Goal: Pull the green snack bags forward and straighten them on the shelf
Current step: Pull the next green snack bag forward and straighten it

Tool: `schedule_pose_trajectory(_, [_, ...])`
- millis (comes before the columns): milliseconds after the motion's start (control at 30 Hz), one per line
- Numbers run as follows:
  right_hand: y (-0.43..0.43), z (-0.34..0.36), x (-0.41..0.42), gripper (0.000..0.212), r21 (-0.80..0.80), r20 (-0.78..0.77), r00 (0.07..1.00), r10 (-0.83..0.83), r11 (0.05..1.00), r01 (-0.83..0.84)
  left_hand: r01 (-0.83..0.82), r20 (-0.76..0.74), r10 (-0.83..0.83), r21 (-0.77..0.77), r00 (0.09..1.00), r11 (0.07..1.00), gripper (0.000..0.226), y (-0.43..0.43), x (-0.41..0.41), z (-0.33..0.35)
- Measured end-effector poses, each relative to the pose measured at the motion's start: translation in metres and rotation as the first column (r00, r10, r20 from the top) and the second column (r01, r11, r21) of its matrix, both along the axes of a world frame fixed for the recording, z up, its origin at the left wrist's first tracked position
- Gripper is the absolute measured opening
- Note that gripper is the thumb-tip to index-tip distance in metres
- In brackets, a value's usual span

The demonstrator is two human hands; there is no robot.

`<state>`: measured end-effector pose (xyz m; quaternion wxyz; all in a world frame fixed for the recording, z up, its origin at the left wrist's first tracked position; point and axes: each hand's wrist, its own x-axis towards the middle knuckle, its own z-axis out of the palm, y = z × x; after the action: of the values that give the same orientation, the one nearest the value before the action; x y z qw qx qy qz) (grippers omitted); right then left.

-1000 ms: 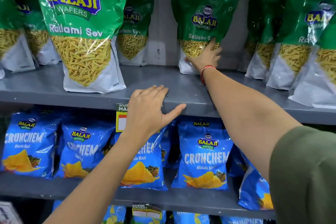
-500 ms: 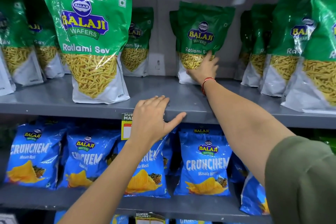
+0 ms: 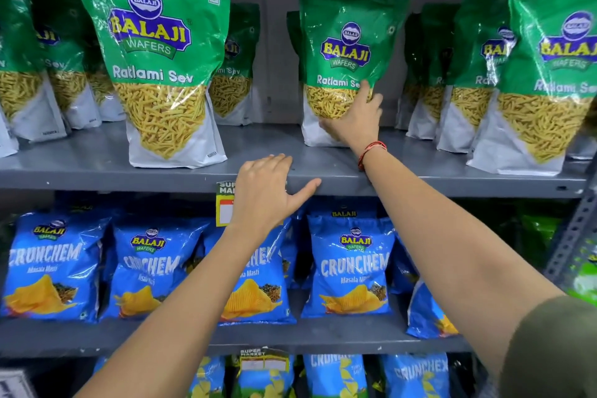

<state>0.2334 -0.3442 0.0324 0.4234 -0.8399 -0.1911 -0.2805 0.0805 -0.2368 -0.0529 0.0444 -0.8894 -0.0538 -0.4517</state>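
The right hand reached deep over the grey shelf and lay against the front of a green snack bag, fingers spread across its clear window and white bottom corner. The thumb pointed up near the printed name, and the palm pressed flat on the bag; whether any finger hooked round its edge could not be told. A red thread circled that wrist. The bag stood upright about midway back on the shelf, well behind the front lip, with more green bags further back on its left.

The left hand rested on the front edge of the same shelf, fingers curled lightly over the top and the thumb stretched out along the lip to the right. It held nothing (it only leaned there). It half covered a yellow price tag hanging from the shelf edge.

To the left, a large green bag stood close to the front lip, upright and facing out. At the right end another green bag at the front leaned slightly, with several more crowded just behind it. Smaller-looking green bags sat toward the back at the far left.

On the shelf below, blue chip bags stood in a row, some tilted against each other. An olive sleeve showed at the lower right corner.
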Motion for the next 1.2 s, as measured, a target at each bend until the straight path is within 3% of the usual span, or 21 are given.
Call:
schedule_pose_trajectory(800, [-0.077, -0.028, -0.12, 0.11, 0.101, 0.192, 0.978, 0.081, 0.99, -0.102, 0.008, -0.01, -0.008, 0.006, 1.0, 1.0, 0.063, 0.002, -0.002, 0.006])
schedule_pose_trajectory(967, [-0.083, -0.029, -0.117, 0.108, 0.231, 0.161, 0.953, 0.257, 0.929, -0.29, 0.012, -0.005, -0.012, 0.007, 1.0, 1.0, 0.062, 0.001, -0.002, 0.005])
schedule_pose_trajectory(1200, [-0.071, -0.018, -0.102, 0.105, 0.263, 0.115, 0.958, 0.262, 0.922, -0.284, 0.026, 0.022, -0.026, 0.005, 0.999, 1.0, 0.067, 0.002, -0.001, 0.005])
